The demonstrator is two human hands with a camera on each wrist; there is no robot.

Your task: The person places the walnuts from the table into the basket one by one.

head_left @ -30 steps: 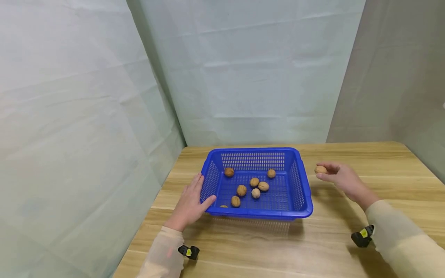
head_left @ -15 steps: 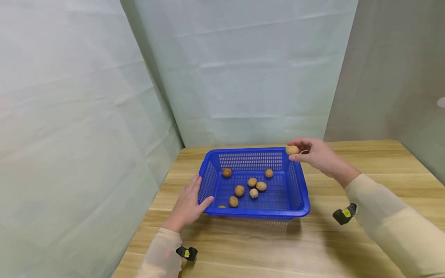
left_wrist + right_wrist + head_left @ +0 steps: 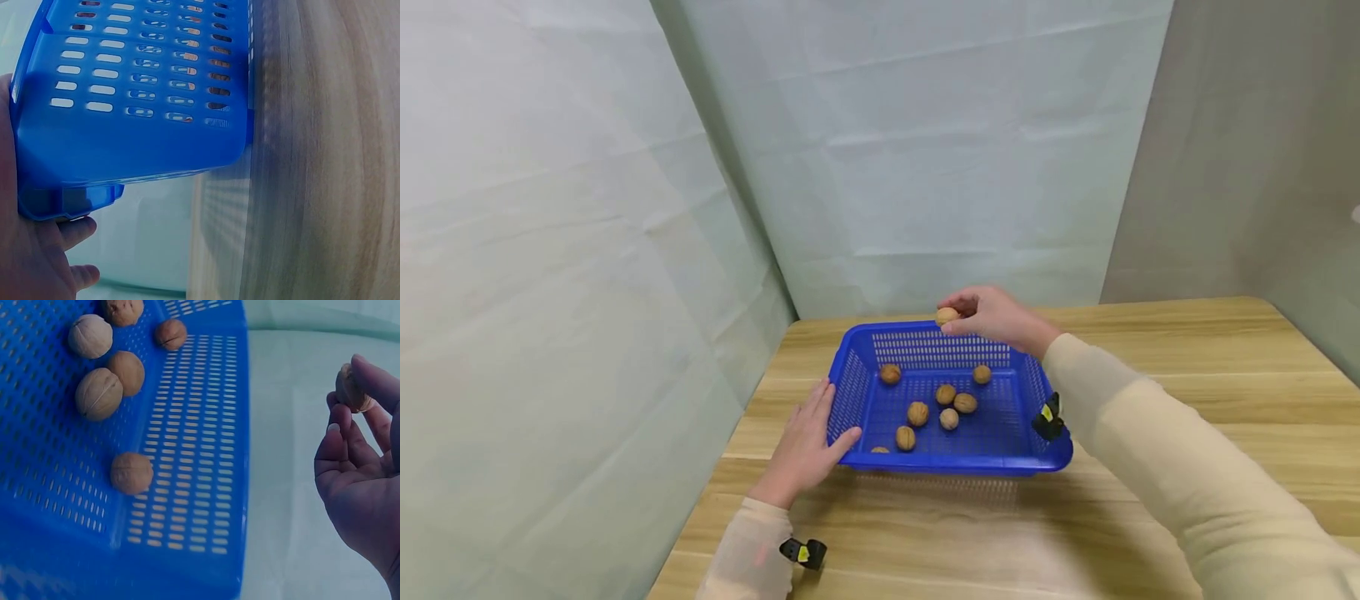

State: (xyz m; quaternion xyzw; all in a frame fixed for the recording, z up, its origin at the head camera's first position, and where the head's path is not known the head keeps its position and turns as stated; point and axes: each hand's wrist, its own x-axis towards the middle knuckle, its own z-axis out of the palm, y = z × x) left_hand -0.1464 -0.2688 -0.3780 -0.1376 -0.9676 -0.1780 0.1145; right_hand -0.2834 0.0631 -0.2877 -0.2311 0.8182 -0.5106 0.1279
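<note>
A blue plastic basket (image 3: 955, 463) stands on the wooden table with several walnuts (image 3: 917, 413) spread over its floor. My left hand (image 3: 803, 450) rests on its near left corner, fingers laid against the left side and thumb on the front rim; in the left wrist view, fingertips (image 3: 81, 232) show past the corner. Over the back rim, my right hand (image 3: 1000, 321) pinches one walnut (image 3: 947, 316) between thumb and fingers. That held walnut (image 3: 350, 389) also shows in the right wrist view, apart from the basket wall.
The wooden table (image 3: 1187, 367) extends to the right of the basket and in front of it. Pale cloth sheets (image 3: 925, 167) hang behind the table and along its left side. My right forearm crosses above the basket's right end.
My right hand has carried the walnut leftward from beside the basket, over its right rim, to above the back rim. My left hand stays on the corner.
</note>
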